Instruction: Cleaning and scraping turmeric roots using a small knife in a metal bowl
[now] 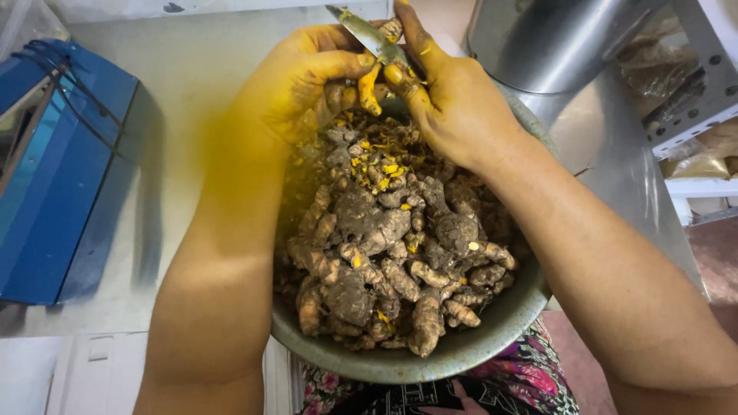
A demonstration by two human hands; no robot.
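A round metal bowl (492, 330) rests on my lap, heaped with muddy brown turmeric roots (392, 246). Bright yellow peelings (382, 165) lie on the far part of the heap. Above the bowl's far rim, my left hand (304, 81), stained yellow, grips a turmeric piece (370, 86). My right hand (453, 96) holds a small knife (367, 34), its blade slanting up to the left and lying against that piece. Both forearms reach in over the bowl's sides.
A blue box-like machine (54, 169) stands at the left on a pale surface. At the upper right are a large metal vessel (553, 38) and a metal shelf frame (692, 92) holding bags. Floral fabric (530, 380) shows below the bowl.
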